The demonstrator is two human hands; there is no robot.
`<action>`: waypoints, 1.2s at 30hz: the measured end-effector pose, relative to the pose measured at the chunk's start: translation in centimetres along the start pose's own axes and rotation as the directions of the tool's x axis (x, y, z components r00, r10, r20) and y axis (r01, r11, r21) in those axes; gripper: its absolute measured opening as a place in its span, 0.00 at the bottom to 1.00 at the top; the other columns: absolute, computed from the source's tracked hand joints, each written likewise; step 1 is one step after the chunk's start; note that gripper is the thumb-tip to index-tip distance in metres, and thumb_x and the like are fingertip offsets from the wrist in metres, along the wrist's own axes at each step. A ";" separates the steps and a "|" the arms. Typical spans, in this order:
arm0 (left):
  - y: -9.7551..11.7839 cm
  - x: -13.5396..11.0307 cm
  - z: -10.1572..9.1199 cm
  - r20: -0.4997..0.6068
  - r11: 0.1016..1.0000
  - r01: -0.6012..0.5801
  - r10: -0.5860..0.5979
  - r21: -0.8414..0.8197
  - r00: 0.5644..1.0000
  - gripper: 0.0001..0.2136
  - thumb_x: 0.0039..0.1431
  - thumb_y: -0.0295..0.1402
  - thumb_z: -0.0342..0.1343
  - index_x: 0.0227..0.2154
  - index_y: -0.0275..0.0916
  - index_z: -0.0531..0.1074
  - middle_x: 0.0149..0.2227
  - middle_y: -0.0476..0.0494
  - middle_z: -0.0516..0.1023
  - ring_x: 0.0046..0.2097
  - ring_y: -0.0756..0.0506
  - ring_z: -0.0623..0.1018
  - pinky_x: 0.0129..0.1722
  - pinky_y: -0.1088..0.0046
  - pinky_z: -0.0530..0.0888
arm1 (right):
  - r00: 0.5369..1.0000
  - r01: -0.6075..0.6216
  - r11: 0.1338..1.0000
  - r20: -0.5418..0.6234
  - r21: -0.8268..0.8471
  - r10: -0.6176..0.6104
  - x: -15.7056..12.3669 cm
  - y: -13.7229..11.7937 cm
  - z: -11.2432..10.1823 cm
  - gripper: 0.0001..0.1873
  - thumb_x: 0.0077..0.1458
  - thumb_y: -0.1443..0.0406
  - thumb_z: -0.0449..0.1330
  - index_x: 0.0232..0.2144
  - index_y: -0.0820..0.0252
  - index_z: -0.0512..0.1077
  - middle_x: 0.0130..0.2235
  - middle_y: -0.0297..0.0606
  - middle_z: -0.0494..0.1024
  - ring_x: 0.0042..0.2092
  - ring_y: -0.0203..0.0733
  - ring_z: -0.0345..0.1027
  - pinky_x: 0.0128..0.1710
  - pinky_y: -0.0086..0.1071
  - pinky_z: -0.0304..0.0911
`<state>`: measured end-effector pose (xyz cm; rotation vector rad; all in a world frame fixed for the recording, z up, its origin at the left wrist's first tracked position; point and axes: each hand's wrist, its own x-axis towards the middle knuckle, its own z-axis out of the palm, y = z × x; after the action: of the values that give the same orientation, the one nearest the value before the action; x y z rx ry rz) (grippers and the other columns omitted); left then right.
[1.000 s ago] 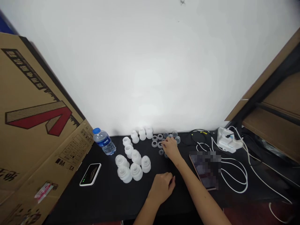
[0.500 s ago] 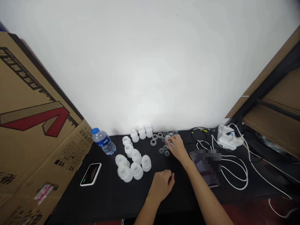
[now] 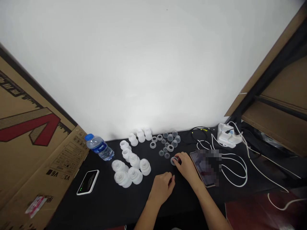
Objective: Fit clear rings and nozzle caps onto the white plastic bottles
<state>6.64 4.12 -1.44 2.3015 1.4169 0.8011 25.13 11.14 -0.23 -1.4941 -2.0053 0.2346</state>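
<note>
My right hand point(image 3: 185, 165) pinches a small clear plastic ring point(image 3: 174, 160) just above the black table point(image 3: 107, 198). My left hand point(image 3: 162, 187) rests curled on the table close beside it, its fingers closed; I cannot make out anything in them. Several clear rings and small cups point(image 3: 168, 142) lie scattered near the wall beyond my right hand. A group of white plastic caps point(image 3: 130, 167) stands to the left of both hands.
A water bottle point(image 3: 98, 148) lies at the left by a large cardboard box point(image 3: 31, 134). A phone point(image 3: 87, 182) lies face up near the box. A tablet point(image 3: 203, 164), white cables point(image 3: 233, 166) and a white charger point(image 3: 226, 137) sit at the right.
My right hand has drawn back from the scattered rings near the wall toward me, carrying one clear ring. My left hand has barely moved. The camera has tilted slightly.
</note>
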 end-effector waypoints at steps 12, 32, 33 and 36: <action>-0.4 0.1 -0.5 -0.256 0.983 0.155 -0.174 -0.093 0.951 0.15 0.78 0.36 0.47 0.31 0.44 0.68 0.29 0.49 0.71 0.28 0.48 0.73 0.31 0.70 0.69 | 0.994 0.077 0.965 -0.090 0.251 -0.056 2.2 -3.0 0.9 0.09 0.70 0.66 0.58 0.37 0.55 0.77 0.39 0.43 0.80 0.44 0.51 0.72 0.47 0.42 0.68; -1.3 0.7 -0.4 -0.276 0.837 0.241 -0.412 -0.492 0.868 0.19 0.73 0.52 0.57 0.44 0.40 0.78 0.39 0.41 0.82 0.38 0.44 0.82 0.36 0.68 0.80 | 0.997 -0.077 0.770 0.070 0.633 0.042 -2.3 -2.1 0.7 0.07 0.64 0.60 0.62 0.36 0.54 0.79 0.32 0.34 0.81 0.32 0.41 0.74 0.35 0.33 0.69; -1.3 0.8 -0.4 -0.284 0.833 0.242 -0.420 -0.497 0.862 0.19 0.72 0.52 0.57 0.44 0.40 0.78 0.39 0.41 0.81 0.37 0.44 0.82 0.35 0.69 0.79 | 0.997 -0.073 0.775 0.069 0.628 0.038 -2.4 -2.0 0.8 0.07 0.64 0.61 0.62 0.36 0.54 0.79 0.33 0.34 0.82 0.33 0.42 0.75 0.36 0.33 0.70; -1.4 0.8 -0.5 -0.305 0.855 0.225 -0.394 -0.466 0.867 0.18 0.73 0.51 0.57 0.42 0.40 0.79 0.40 0.42 0.79 0.36 0.45 0.80 0.33 0.71 0.77 | 0.997 -0.055 0.788 0.069 0.614 0.016 -2.4 -1.6 1.1 0.07 0.64 0.63 0.62 0.39 0.54 0.81 0.35 0.35 0.83 0.35 0.42 0.77 0.38 0.34 0.71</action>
<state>5.61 5.44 -1.54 1.5844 1.5417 1.3570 23.61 8.64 -1.17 -1.0997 -1.6972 0.8736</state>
